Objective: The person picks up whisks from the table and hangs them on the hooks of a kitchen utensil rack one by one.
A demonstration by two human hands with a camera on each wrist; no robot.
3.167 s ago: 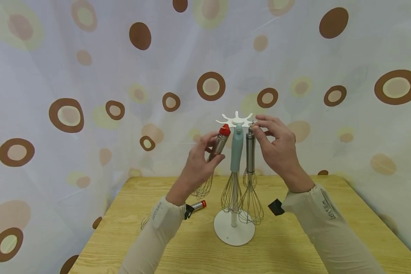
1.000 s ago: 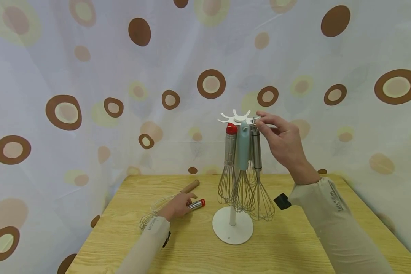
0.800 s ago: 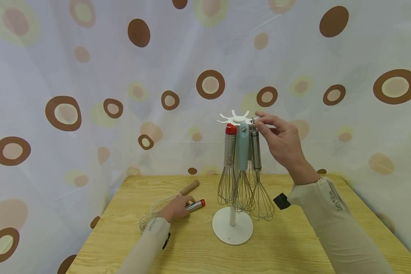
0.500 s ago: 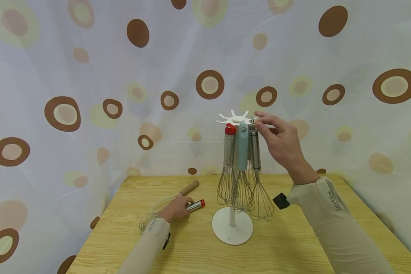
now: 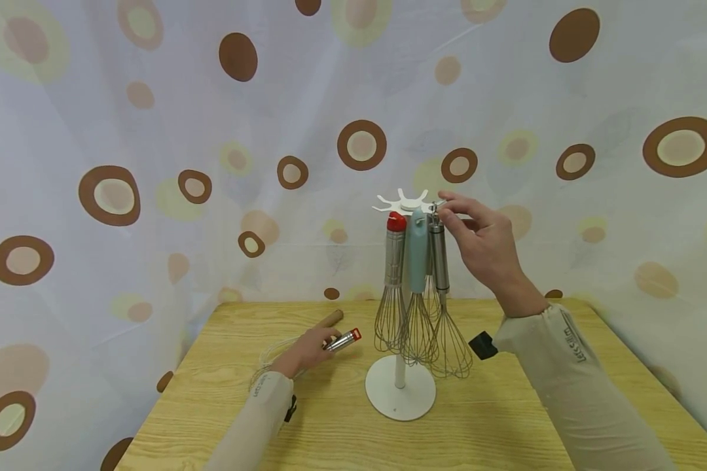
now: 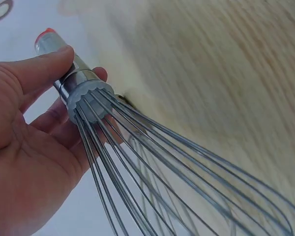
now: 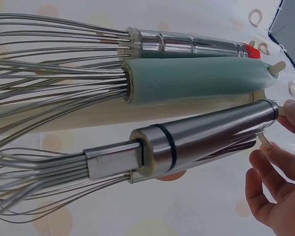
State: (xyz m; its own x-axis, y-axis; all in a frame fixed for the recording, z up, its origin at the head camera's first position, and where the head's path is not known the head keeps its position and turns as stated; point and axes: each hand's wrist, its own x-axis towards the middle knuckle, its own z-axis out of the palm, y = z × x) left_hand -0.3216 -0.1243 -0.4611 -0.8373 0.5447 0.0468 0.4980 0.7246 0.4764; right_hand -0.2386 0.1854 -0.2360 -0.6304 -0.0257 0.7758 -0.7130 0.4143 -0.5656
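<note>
My left hand (image 5: 309,350) grips a steel whisk with a red end cap (image 5: 344,339) just over the table, left of a white whisk stand (image 5: 400,400). In the left wrist view, thumb and fingers wrap its handle near the wires (image 6: 108,128). My right hand (image 5: 486,245) pinches the stand's top by its hooks, beside the loop of a hanging steel whisk (image 5: 440,261). Also hanging there are a pale teal whisk (image 5: 417,258) and another red-capped whisk (image 5: 395,258). A further steel whisk (image 7: 231,153) hangs behind, partly hidden.
A whisk with a wooden handle (image 5: 331,318) lies on the wooden table (image 5: 477,405), behind my left hand, which partly covers it. A white curtain with brown spots (image 5: 306,85) stands behind the table.
The first red-capped whisk went from my left hand onto the stand. My left hand then took the second from the table, raising it slightly. My right hand stays at the stand's top.
</note>
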